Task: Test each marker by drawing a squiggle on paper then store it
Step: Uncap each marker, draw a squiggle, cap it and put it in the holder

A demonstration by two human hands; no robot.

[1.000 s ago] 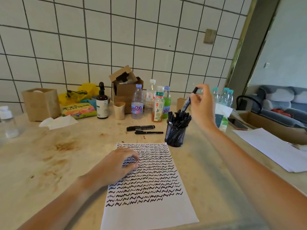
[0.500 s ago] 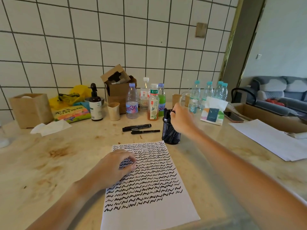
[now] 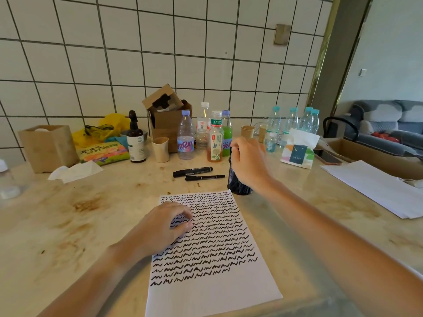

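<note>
A white sheet of paper [image 3: 212, 291] lies in front of me, its upper two thirds filled with rows of black squiggles. My left hand [image 3: 164, 227] rests on the sheet's upper left part, fingertips on the paper, fingers loosely bent. My right hand [image 3: 249, 163] hovers over the black mesh pen cup [image 3: 238, 186] just beyond the sheet's top right corner. Its fingers curl round the top of a black marker [image 3: 231, 153] that stands in the cup. Most of the cup's contents are hidden by the hand. A thick black marker [image 3: 192, 171] and a thin black pen [image 3: 204, 177] lie left of the cup.
Bottles [image 3: 186, 136], paper cups [image 3: 160, 149], a pump bottle [image 3: 136, 139] and an open carton [image 3: 168, 120] line the tiled wall. A tissue pack [image 3: 297, 152], a phone [image 3: 327, 156] and a stack of blank sheets [image 3: 375, 186] lie at right. A brown box [image 3: 48, 147] stands at left.
My right hand came down from above with the marker and now sits low on the pen cup. The left hand stayed on the paper. The view shifted slightly to the right.
</note>
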